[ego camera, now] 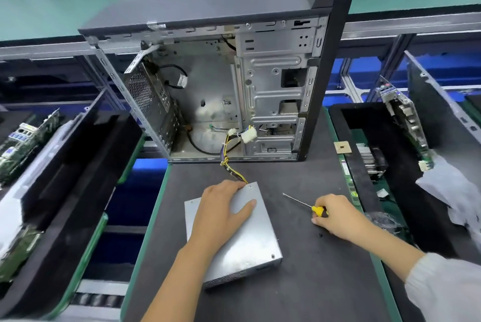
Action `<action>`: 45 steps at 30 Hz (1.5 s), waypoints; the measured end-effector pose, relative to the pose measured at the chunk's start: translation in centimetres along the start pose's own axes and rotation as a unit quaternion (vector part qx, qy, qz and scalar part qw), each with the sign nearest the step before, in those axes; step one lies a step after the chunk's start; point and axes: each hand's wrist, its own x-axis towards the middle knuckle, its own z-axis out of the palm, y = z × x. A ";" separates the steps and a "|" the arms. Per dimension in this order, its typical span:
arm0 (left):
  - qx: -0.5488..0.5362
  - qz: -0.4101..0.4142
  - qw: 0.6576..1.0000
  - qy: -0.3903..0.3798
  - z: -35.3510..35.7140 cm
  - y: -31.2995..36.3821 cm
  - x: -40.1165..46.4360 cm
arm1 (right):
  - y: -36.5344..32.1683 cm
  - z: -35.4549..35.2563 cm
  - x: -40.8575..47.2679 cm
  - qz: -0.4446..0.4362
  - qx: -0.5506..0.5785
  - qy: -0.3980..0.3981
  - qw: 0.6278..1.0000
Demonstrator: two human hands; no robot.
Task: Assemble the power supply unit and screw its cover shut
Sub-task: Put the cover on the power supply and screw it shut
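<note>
A silver power supply unit (250,241) lies flat on the dark mat, its cover up, with screw heads visible at the corners. My left hand (221,212) rests flat on top of it, fingers spread. A bundle of yellow and black wires (229,165) runs from its far end into the open computer case (234,82). To the right, my right hand (335,215) grips a screwdriver (304,204) by its yellow and black handle, the thin shaft pointing up and left just above the mat.
The open case stands upright at the mat's far edge. Black foam trays holding circuit boards flank the mat, left (65,191) and right (390,165). A small CPU chip (342,147) and a memory stick (348,178) lie along the right edge.
</note>
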 end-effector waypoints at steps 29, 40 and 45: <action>0.243 0.093 0.945 -0.196 -0.8 0.4 -2.1 | -1.4 -0.8 -0.1 -0.078 0.073 0.057 0.993; 0.243 0.105 0.948 -0.175 -0.7 0.4 -2.2 | -10.3 -1.7 2.1 -0.280 0.179 0.135 0.933; 0.243 0.110 0.950 -0.165 -0.6 0.4 -2.2 | -9.9 -0.3 3.4 -0.323 0.080 0.147 0.931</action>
